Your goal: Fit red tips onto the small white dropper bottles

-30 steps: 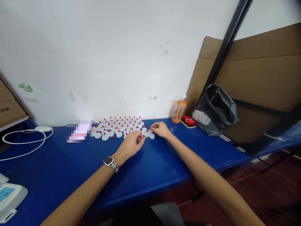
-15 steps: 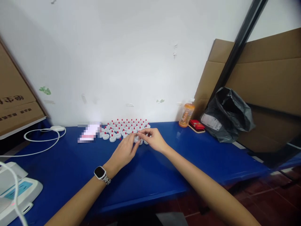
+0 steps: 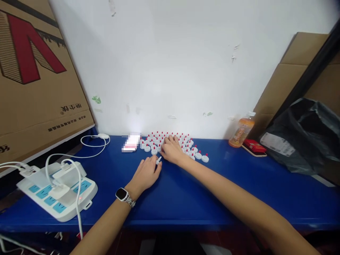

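Note:
On the blue table against the wall stand many white round caps [image 3: 205, 158] with small red tips, packed close together. My left hand [image 3: 145, 174], with a watch on its wrist, is closed just in front of them. Between its thumb and fingers is a white cap [image 3: 158, 161], partly hidden by the fingers. My right hand [image 3: 172, 150] reaches into the middle of the group, fingers bent down among the caps. What its fingertips grip, if anything, is hidden.
A phone-like bright item [image 3: 132, 142], blurred out, lies left of the caps. Further left are a power strip [image 3: 66, 212] and a white cable [image 3: 85, 156]. To the right are an orange drink bottle [image 3: 241, 131], a red box [image 3: 254, 145] and a black plastic bag [image 3: 305, 138].
My hands have parted; before, they met over a small piece. The right hand has moved in among the caps while the left keeps a white cap. The view has turned left.

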`<act>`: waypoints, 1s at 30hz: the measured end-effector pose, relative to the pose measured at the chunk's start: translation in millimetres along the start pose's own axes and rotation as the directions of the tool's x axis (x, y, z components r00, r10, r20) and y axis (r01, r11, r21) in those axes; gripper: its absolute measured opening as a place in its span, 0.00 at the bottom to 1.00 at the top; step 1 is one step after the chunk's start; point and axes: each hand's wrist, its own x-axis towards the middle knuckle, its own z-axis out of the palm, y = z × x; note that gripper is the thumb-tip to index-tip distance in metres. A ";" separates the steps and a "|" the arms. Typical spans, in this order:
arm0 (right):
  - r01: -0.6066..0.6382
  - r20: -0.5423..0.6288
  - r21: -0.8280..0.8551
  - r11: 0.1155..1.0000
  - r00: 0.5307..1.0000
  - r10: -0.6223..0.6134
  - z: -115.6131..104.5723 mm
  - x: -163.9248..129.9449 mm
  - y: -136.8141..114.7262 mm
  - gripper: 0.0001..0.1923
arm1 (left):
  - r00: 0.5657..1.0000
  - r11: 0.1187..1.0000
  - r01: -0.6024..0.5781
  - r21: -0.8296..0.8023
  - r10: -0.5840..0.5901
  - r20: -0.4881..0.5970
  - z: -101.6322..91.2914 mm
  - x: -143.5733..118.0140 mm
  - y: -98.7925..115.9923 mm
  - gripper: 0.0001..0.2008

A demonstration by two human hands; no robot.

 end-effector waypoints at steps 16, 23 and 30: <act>-0.060 -0.129 0.904 0.424 0.906 0.403 -3.3 -43.4 -1.7 0.11 | 1.000 0.982 0.012 -0.188 -0.011 0.003 3.5 -2.0 6.4 0.15; -0.085 -0.093 0.934 0.348 0.879 0.467 -2.8 -49.0 -20.4 0.06 | 0.999 0.928 0.012 -0.373 -0.025 -0.030 4.8 -4.2 16.5 0.14; -0.020 -0.179 0.938 0.346 0.827 0.533 -8.0 -51.5 -20.6 0.06 | 0.999 0.901 -0.013 -0.434 -0.007 -0.044 0.3 -4.8 18.1 0.15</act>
